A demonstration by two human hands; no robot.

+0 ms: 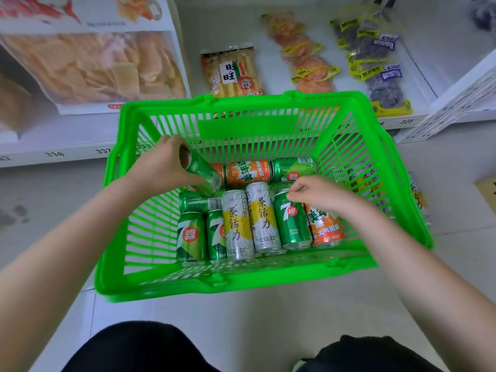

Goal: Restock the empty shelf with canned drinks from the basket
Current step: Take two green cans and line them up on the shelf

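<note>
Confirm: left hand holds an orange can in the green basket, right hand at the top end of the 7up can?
No. Head view: the left hand grips a green can, not orange. Rest holds: in the green basket, right hand at the top end of the 7up can.

Basket (252, 127): bright green, slatted lattice walls. Held can (200, 170): dark green. 7up can (292, 224): green, with a white-and-red logo. Tea cans (237, 224): silver-white, with a yellow band and dark characters. Orange cans (248, 171): orange, with white-and-green lettering. Shelf (271, 76): white. Floor (241, 312): pale grey.
</note>
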